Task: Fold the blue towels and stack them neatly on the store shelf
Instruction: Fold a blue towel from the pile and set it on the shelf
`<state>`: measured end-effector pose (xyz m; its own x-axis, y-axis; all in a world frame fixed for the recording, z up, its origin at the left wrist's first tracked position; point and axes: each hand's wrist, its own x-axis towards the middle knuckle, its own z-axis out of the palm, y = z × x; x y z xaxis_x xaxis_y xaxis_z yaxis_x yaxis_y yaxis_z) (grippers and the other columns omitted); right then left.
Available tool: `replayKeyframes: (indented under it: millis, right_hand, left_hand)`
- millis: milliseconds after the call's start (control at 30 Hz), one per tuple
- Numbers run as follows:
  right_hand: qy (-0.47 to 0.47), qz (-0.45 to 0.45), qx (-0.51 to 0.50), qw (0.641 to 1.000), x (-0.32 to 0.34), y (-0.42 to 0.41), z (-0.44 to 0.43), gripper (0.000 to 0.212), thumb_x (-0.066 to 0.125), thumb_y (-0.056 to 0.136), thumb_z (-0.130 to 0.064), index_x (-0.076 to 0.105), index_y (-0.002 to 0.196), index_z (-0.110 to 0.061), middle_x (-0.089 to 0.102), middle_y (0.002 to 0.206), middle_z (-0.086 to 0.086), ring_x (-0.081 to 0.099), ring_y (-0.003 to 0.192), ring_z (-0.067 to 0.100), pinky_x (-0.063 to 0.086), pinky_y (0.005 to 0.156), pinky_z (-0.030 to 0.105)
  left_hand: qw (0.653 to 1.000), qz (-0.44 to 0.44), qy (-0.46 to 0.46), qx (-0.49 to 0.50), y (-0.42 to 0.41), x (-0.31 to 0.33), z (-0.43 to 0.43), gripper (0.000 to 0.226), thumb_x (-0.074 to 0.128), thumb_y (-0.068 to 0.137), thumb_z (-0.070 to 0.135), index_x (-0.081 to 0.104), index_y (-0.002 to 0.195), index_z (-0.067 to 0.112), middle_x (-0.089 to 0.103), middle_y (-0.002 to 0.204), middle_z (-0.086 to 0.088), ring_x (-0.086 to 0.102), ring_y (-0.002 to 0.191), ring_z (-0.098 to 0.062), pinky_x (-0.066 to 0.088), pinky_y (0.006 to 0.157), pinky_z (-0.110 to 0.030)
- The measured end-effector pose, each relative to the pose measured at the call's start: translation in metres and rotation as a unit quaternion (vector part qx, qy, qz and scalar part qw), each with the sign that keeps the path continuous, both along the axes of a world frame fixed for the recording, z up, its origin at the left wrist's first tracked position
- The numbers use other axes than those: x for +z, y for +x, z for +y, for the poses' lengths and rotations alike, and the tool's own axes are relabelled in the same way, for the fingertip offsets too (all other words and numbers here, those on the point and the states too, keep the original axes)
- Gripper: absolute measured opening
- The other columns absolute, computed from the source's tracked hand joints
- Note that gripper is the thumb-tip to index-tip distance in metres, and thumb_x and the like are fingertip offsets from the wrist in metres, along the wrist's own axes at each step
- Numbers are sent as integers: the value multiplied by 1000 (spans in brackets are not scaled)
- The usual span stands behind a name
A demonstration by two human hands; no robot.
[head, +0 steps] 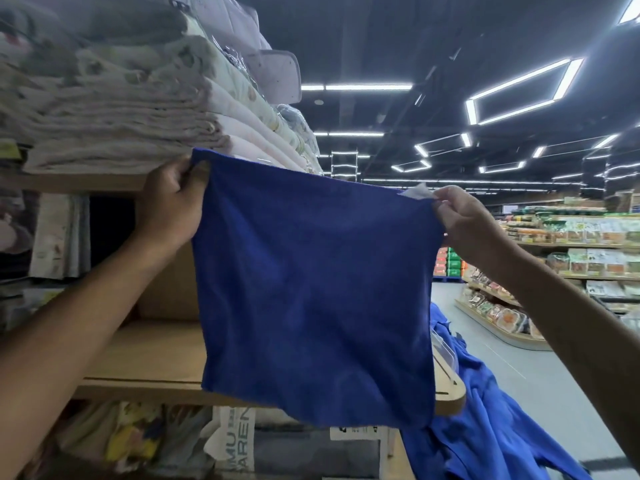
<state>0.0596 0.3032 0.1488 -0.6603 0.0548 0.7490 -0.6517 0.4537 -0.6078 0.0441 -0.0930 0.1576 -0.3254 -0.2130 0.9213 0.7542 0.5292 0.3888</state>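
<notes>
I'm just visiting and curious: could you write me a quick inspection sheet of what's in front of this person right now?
Surface: wooden shelf, bare where visible.
Job's things: blue towel held up unfolded, white tag at its top corner; more blue cloth heaped lower right.
Clutter: folded pale bedding stacked on the shelf above.
Grippers: left hand and right hand each pinch a top corner.
Cables: nothing seen.
Surroundings: store aisle, grocery shelves, ceiling strip lights.

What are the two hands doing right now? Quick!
Left hand: closed, pinching the top left corner of the blue towel.
Right hand: closed, pinching the towel's top right corner, by its white tag.
</notes>
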Motion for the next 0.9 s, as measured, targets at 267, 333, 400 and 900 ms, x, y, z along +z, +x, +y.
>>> replayKeyframes:
  millis: [267,333,400,900]
  right_hand:
    - [-39,-58,223,972,1,24,-11,19,70,89,-19,73,104,-7,76,88,8,71,73,14,55,61,20]
    - [-22,-85,257,962,-2,26,-10,32,72,84,-15,71,113,1,76,95,12,71,80,16,57,66,21]
    - [-12,-100,257,961,-5,27,-9,40,73,83,-13,69,118,6,75,104,18,72,89,20,59,74,23]
    - [38,-212,180,960,-28,15,-9,21,51,100,4,70,104,-5,74,82,12,72,70,21,60,62,27]
  left_hand:
    - [998,38,25,-46,1,-6,-9,28,45,106,23,62,104,1,64,93,-6,52,81,-4,42,69,-22]
    - [998,41,18,-54,0,-9,-13,30,44,107,22,61,106,-2,62,96,-9,52,86,-11,41,73,-30]
    - [998,40,13,-45,-1,-10,-16,29,43,106,22,61,106,0,63,95,-8,53,85,-8,41,74,-29]
    - [996,23,-65,51,-5,-3,-19,26,45,105,26,62,99,7,63,84,2,52,66,6,33,64,-28]
